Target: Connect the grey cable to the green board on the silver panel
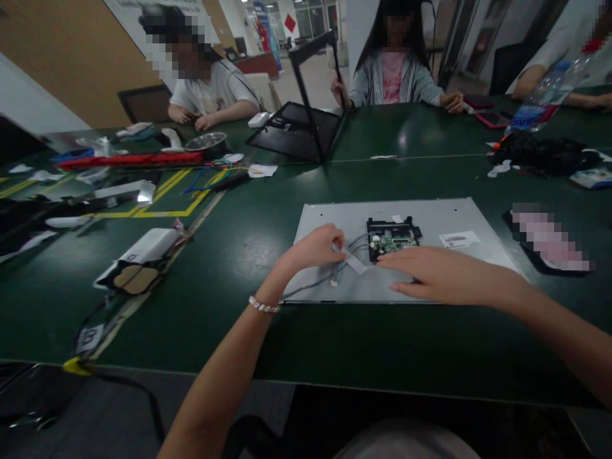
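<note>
A flat light-grey metal panel (pixel 415 211) lies on the green table in front of me. On its middle sits a green circuit board (pixel 394 242) in a black plastic bracket (pixel 389 225). Grey cables (pixel 310 288) run from the board's left side across the panel to its near-left edge. My left hand (pixel 318 247) is closed in a pinch at one end of a white strip (pixel 356 263), which lies by the cables. Beside the near edge of the board, my right hand (pixel 440 274) is stretched flat above the panel, fingers extended; it partly hides the board. A white label (pixel 459 239) is stuck on the panel's right side.
A phone-shaped item (pixel 549 242) lies right of the panel. To the left are a white wrapped pack (pixel 141 260) with cables and a red strip (pixel 134 159). Across the table, a person's hand (pixel 340 91) touches a black frame (pixel 306 95). A plastic bottle (pixel 540 102) stands far right.
</note>
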Action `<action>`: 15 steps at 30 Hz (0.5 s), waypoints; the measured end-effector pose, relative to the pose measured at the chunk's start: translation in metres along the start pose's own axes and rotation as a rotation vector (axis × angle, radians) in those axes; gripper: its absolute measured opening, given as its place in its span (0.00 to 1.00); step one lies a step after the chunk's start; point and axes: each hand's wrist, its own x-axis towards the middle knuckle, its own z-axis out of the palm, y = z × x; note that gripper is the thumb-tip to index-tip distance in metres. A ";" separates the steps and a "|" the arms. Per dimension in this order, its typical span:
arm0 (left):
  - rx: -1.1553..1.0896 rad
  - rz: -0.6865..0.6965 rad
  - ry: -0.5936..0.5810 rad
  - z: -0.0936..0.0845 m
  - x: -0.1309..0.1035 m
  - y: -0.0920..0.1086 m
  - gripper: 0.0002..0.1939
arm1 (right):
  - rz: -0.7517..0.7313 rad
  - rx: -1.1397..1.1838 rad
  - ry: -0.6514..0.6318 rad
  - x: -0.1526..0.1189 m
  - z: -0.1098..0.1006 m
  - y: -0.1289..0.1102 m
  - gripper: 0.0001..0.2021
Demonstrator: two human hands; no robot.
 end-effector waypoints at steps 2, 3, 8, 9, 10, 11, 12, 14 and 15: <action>0.002 -0.001 0.041 -0.003 -0.001 0.004 0.11 | 0.122 -0.017 0.032 -0.015 -0.007 0.021 0.20; -0.012 -0.006 0.073 -0.005 -0.002 0.005 0.11 | 0.179 -0.025 0.056 -0.023 -0.010 0.033 0.21; -0.126 -0.124 0.321 -0.016 -0.004 0.000 0.12 | 0.574 -0.121 0.158 -0.065 -0.014 0.090 0.27; -0.136 -0.179 0.353 -0.018 -0.004 -0.004 0.13 | 0.628 -0.138 0.160 -0.071 -0.012 0.099 0.28; -0.136 -0.243 0.367 -0.020 -0.004 -0.010 0.14 | 0.675 -0.131 0.160 -0.075 -0.009 0.106 0.28; -0.130 -0.311 0.365 -0.022 -0.005 -0.017 0.17 | 0.727 -0.115 0.170 -0.079 -0.005 0.112 0.29; -0.119 -0.380 0.348 -0.023 -0.005 -0.025 0.19 | 0.774 -0.091 0.168 -0.082 -0.001 0.118 0.30; -0.109 -0.490 0.293 -0.024 -0.007 -0.040 0.24 | 0.839 -0.044 0.153 -0.087 0.009 0.126 0.33; -0.117 -0.528 0.272 -0.024 -0.008 -0.047 0.26 | 0.849 -0.023 0.137 -0.089 0.014 0.129 0.34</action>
